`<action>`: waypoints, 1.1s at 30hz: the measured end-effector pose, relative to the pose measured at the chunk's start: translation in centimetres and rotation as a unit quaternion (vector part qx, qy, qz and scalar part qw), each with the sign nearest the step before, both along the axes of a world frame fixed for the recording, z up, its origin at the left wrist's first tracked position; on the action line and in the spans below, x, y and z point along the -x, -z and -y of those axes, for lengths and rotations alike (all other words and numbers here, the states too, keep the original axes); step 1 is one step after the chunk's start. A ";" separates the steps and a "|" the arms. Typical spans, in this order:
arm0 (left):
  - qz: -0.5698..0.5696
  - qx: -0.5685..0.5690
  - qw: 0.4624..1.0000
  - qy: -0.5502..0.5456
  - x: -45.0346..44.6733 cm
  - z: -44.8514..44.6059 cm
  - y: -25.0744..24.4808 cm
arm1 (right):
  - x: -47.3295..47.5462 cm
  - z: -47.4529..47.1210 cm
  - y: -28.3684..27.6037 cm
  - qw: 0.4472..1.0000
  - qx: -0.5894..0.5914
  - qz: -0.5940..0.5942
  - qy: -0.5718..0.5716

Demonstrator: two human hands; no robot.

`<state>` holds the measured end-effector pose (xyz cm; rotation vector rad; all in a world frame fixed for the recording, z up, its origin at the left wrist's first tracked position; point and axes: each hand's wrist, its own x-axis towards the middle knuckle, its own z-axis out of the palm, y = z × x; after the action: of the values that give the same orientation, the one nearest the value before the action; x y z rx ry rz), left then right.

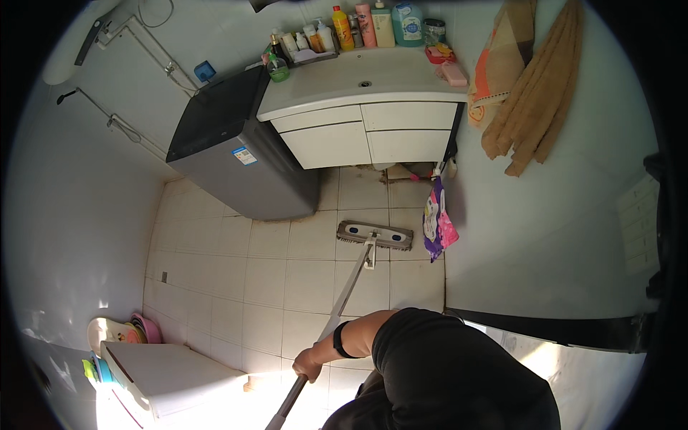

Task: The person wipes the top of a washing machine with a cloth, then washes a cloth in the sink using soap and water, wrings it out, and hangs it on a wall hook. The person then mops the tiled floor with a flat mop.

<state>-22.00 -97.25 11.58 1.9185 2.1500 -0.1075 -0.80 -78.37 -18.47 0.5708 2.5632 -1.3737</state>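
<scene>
My right hand [307, 365] is closed around the handle [346, 290] of a flat floor mop, with a black band on the wrist. The handle slants from the bottom edge of the view up to the mop head [374, 235]. That wide grey head lies on the tiled floor [263, 285], just left of a purple and pink plastic packet [439, 220] hanging by the vanity cabinet. My left hand is out of view. The upper end of the handle runs past the bottom edge and cannot be seen.
A grey top-loading washing machine [242, 172] stands left of the white vanity cabinet [328, 142]. Several bottles line the back of the sink counter [322, 88]. Brown towels [532, 107] hang at right. A white cabinet [166, 371] and basins [146, 328] are at lower left.
</scene>
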 end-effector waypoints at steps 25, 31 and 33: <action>0.045 0.095 0.953 -0.286 -8.1 13.0 -5.1 | 1.8 8.8 -1.7 0.958 -0.054 0.021 -0.282; 0.148 0.053 0.829 -0.537 -10.0 26.5 -11.3 | 14.2 28.8 0.6 0.830 -0.064 -0.183 -0.523; 0.140 0.092 0.788 -0.592 -10.8 28.7 -12.3 | 16.0 32.9 3.0 0.768 0.046 -0.329 -0.547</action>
<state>-11.17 -125.93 23.90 0.2026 2.5424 0.1908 -16.75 -111.29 -21.43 -1.4665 2.3642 -1.2483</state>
